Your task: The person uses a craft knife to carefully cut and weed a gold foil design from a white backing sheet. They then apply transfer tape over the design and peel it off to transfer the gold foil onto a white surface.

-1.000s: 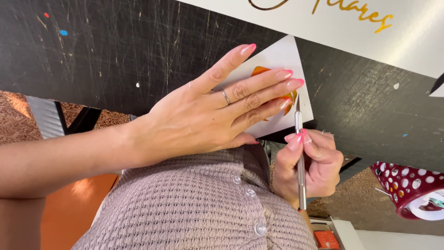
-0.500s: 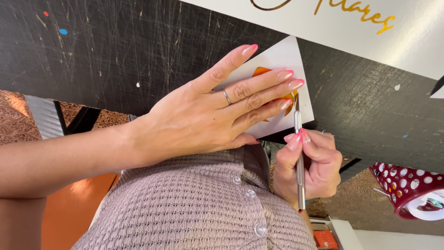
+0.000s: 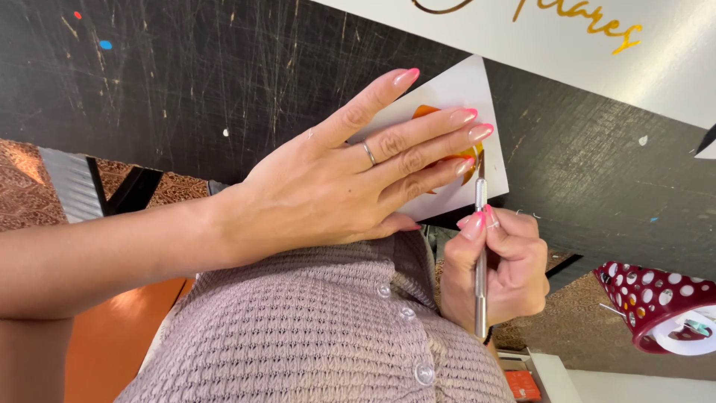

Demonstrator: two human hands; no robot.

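- The left hand [image 3: 350, 179] is lying flat with its fingers spread and unclenched, gripping nothing; it is pressing a small white card [image 3: 462, 93] down onto the scratched black table [image 3: 186, 67]; a ring is showing on one finger
- An orange sticker shape [image 3: 426, 112] is sitting on that card, mostly hidden beneath the left fingers; only its edges are peeking out beside the fingertips
- The right hand [image 3: 496, 265] is curling closed around a slim silver craft knife [image 3: 481, 254], pinching it pen-fashion; the tip is pointing up to the card just beside the lowest left fingertip, at the sticker's edge; whether it is touching there, I cannot tell
- The card is looking light, thin and bendable, likely to slide on the smooth table unless pinned flat from above; the sticker film is probably flimsy and easy to tear, so lifting it by an edge with the tip seems safest; the knife is stiff, and best gripped near its front
- Beyond the left fingertips a large white sheet with gold lettering [image 3: 597, 45] is lying; past the right knuckles a red basket with white dots [image 3: 656, 298] is standing
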